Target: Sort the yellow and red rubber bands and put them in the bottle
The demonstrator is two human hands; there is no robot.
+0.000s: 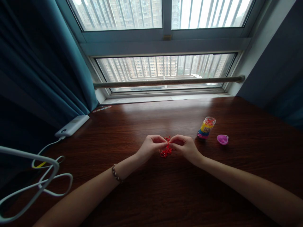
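My left hand [153, 146] and my right hand [186, 146] meet fingertip to fingertip above the table. Between their pinched thumbs and forefingers is a thin red rubber band, mostly hidden by the fingers. A small heap of red rubber bands [165, 153] lies on the wood just below and behind the fingertips. To the right of my right hand stands an uncapped clear jar [205, 128] with layers of red, yellow, blue and pink inside. Beside it a small purple lid [222, 139] rests with its hollow side up.
The dark brown wooden table [151, 195] reaches back to a window sill. At the left lie a white power bank [72, 126] and a looped white cable [55, 186]. A blue curtain [78, 78] hangs there. A metal rail [165, 82] crosses the window.
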